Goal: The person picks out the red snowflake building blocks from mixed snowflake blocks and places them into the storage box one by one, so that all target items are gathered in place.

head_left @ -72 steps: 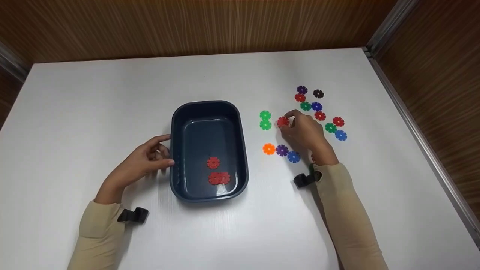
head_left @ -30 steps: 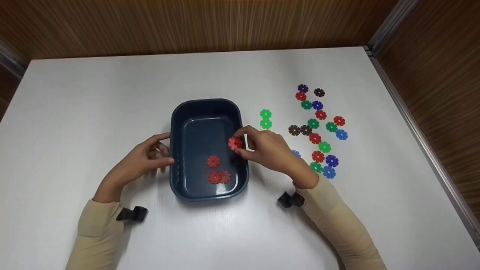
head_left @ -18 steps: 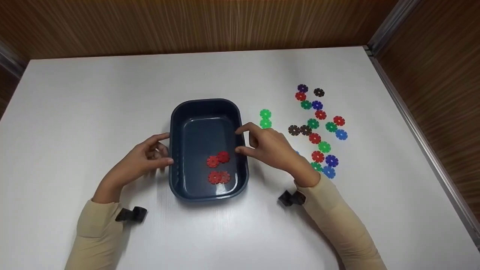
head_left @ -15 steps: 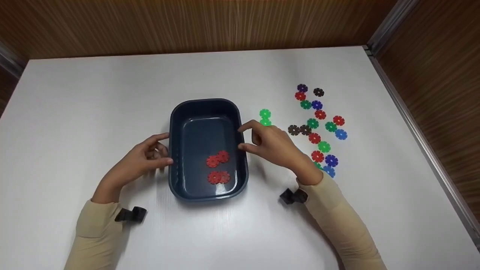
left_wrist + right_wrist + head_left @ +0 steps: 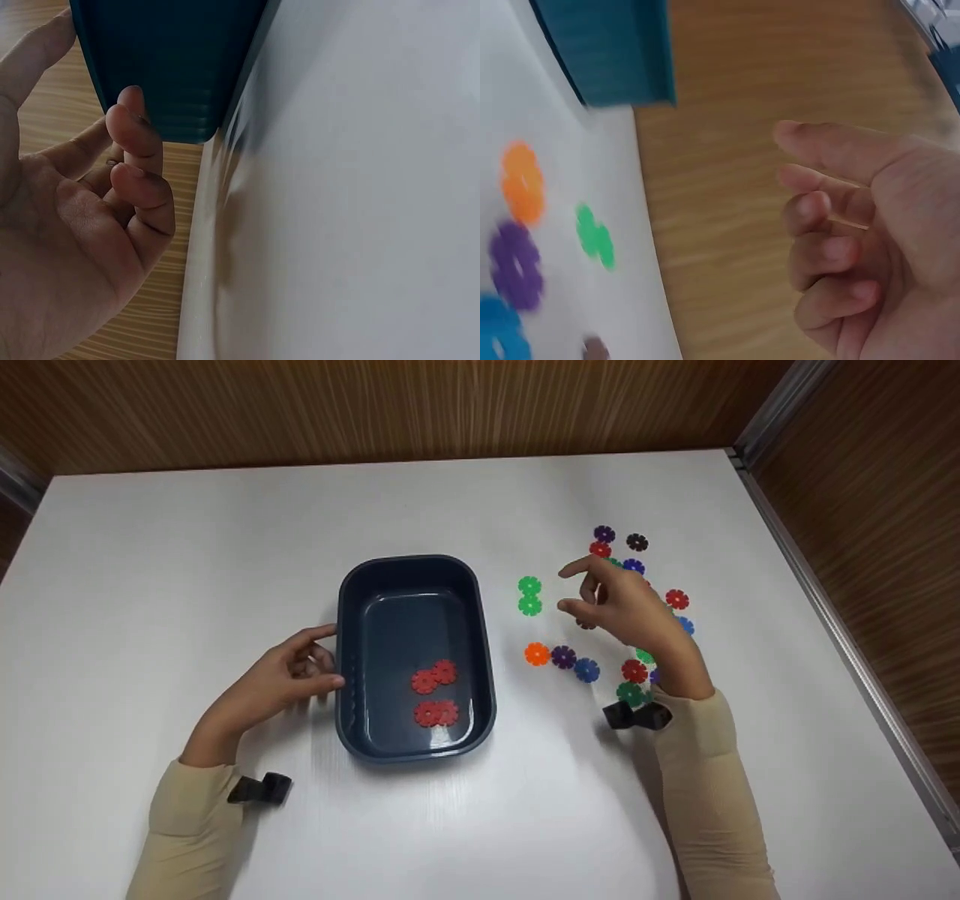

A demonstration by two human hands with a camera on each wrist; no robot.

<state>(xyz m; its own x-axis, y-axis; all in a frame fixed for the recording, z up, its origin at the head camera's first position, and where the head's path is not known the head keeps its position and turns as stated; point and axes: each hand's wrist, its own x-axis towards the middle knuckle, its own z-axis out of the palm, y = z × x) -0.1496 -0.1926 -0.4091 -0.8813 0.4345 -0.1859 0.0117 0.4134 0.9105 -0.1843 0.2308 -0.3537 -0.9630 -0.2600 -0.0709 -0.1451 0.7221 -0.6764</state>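
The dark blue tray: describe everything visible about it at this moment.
The dark blue tray is a glossy, plastic-looking rectangular tub with rounded corners and a raised rim, sitting flat on the white table. Four red flower-shaped discs lie on its floor in two touching pairs. The left hand touches its left wall with thumb and fingertips, its ribbed side showing in the left wrist view. The right hand is away from it.

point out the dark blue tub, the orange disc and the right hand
dark blue tub (image 5: pixel 409 564): head view, on its far rim.
orange disc (image 5: pixel 537 654): head view, on its centre, flat on the table.
right hand (image 5: pixel 626 607): head view, on the back of the hand, above the loose discs.
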